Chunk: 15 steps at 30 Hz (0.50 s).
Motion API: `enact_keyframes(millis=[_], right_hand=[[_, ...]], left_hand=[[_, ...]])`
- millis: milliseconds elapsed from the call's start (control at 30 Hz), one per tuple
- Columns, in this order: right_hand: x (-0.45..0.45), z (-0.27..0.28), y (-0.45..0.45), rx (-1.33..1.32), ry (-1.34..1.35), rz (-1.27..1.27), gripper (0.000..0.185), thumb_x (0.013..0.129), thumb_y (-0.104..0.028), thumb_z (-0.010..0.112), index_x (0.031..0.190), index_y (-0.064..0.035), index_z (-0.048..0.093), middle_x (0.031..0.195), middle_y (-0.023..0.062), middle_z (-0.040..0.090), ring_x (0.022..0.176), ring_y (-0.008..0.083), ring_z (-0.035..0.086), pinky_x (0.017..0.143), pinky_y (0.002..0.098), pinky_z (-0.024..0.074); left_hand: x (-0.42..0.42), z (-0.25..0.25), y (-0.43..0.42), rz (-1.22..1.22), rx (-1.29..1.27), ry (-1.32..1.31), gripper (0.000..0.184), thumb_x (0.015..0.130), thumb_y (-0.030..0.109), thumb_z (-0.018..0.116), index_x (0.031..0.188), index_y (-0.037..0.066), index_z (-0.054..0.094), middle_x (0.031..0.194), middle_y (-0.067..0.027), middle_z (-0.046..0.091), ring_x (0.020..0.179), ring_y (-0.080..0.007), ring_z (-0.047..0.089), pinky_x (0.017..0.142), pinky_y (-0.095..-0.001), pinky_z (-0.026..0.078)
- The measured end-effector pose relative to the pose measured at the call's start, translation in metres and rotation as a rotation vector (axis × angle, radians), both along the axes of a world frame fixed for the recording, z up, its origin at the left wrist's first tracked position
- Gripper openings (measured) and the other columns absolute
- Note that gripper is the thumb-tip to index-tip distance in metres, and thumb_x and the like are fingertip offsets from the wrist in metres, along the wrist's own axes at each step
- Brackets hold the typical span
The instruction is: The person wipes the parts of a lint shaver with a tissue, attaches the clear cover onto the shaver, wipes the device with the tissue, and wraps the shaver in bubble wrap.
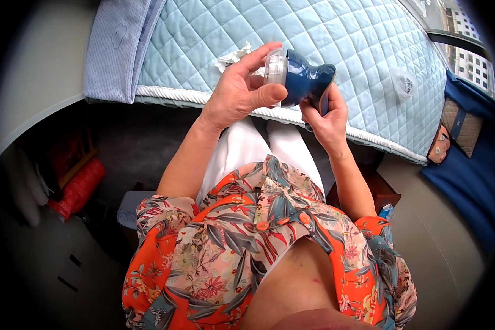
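A dark blue device (pixel 300 77) with a rounded body and a flared end is held above the bed's edge. Its left end carries a clear, ribbed cap (pixel 275 74). My left hand (pixel 242 85) is closed around this clear cap, thumb below and fingers above. My right hand (pixel 327 118) grips the flared blue end from below. A crumpled white tissue (pixel 232 58) lies on the bed just behind my left hand. Farther right on the quilt rests a clear, round plastic piece (pixel 405 84).
The light blue quilted bed (pixel 203 33) stretches ahead, with a folded pale cloth (pixel 115 49) at its left. A red bundle (pixel 80 187) is at lower left. Blue fabric (pixel 462 181) and a beige quilted item (pixel 461 124) are at right, near a window.
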State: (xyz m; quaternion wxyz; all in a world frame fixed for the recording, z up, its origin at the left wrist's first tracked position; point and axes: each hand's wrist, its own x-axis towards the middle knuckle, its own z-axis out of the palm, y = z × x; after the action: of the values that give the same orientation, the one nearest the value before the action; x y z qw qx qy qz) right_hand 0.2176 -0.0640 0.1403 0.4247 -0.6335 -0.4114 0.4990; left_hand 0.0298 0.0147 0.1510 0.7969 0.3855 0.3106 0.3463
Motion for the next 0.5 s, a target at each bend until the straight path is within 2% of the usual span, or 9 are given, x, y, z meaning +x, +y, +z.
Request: enact_keyframes(millis=[33,67,133,167,267,367,500], right_hand=[[0.001,-0.001,-0.001,0.031,-0.04,0.024,0.028,0.078,0.005,0.057,0.105,-0.0021,0.052,0.08,-0.0002,0.056,0.062,0.0058,0.052,0.053,0.02,0.0435],[0.001,-0.001,0.0,0.05,-0.063,0.008,0.026,0.075,0.002,0.06,0.1,-0.0025,0.053,0.078,0.0,0.056,0.063,0.0063,0.051,0.056,0.0205,0.0431],[0.0,0.003,0.002,0.091,-0.11,-0.024,0.024,0.07,-0.003,0.066,0.091,-0.0033,0.054,0.074,0.0005,0.056,0.065,0.0072,0.05,0.062,0.0216,0.0423],[0.0,0.002,0.002,0.115,-0.123,-0.017,0.025,0.069,-0.003,0.066,0.091,-0.0036,0.054,0.074,0.0012,0.057,0.065,0.008,0.05,0.061,0.0219,0.0427],[0.002,0.0,0.001,0.197,-0.207,0.014,0.027,0.067,-0.002,0.066,0.091,-0.0045,0.055,0.072,0.0027,0.057,0.062,0.0106,0.052,0.061,0.0229,0.0435],[0.003,0.005,0.003,0.26,-0.337,0.051,0.03,0.064,0.0,0.066,0.092,-0.0048,0.055,0.071,0.0034,0.056,0.06,0.0134,0.053,0.06,0.0238,0.0441],[0.005,0.006,0.001,0.236,-0.352,0.072,0.032,0.062,0.001,0.065,0.092,-0.0047,0.055,0.071,0.0045,0.056,0.061,0.0159,0.054,0.061,0.0251,0.0448]], left_hand=[[-0.001,0.002,0.001,-0.013,-0.005,0.008,0.086,0.069,0.041,0.079,0.134,0.002,0.039,0.111,-0.0083,0.054,0.083,-0.012,0.059,0.062,-0.023,0.052],[-0.001,0.004,0.001,-0.027,-0.01,0.015,0.086,0.069,0.042,0.078,0.134,0.001,0.039,0.109,-0.0081,0.055,0.08,-0.0111,0.06,0.059,-0.0223,0.052],[-0.001,0.006,0.001,-0.037,0.035,0.081,0.086,0.069,0.052,0.073,0.131,0.0,0.043,0.106,-0.0063,0.057,0.082,-0.0097,0.06,0.059,-0.02,0.051],[-0.002,0.006,0.001,-0.043,0.054,0.113,0.086,0.07,0.056,0.071,0.129,-0.001,0.044,0.104,-0.0054,0.059,0.084,-0.0091,0.059,0.06,-0.0188,0.051],[-0.005,0.009,0.003,-0.093,-0.01,0.068,0.086,0.072,0.055,0.07,0.129,-0.004,0.044,0.095,-0.0044,0.059,0.069,-0.0056,0.057,0.048,-0.0183,0.046],[-0.006,0.003,0.004,-0.158,0.002,0.117,0.088,0.071,0.059,0.067,0.126,-0.006,0.045,0.091,-0.0028,0.059,0.067,-0.0047,0.055,0.047,-0.0177,0.044],[-0.002,0.014,-0.002,-0.086,0.032,0.04,0.084,0.07,0.053,0.073,0.126,-0.003,0.045,0.09,-0.0021,0.059,0.067,-0.0042,0.053,0.049,-0.0173,0.042]])
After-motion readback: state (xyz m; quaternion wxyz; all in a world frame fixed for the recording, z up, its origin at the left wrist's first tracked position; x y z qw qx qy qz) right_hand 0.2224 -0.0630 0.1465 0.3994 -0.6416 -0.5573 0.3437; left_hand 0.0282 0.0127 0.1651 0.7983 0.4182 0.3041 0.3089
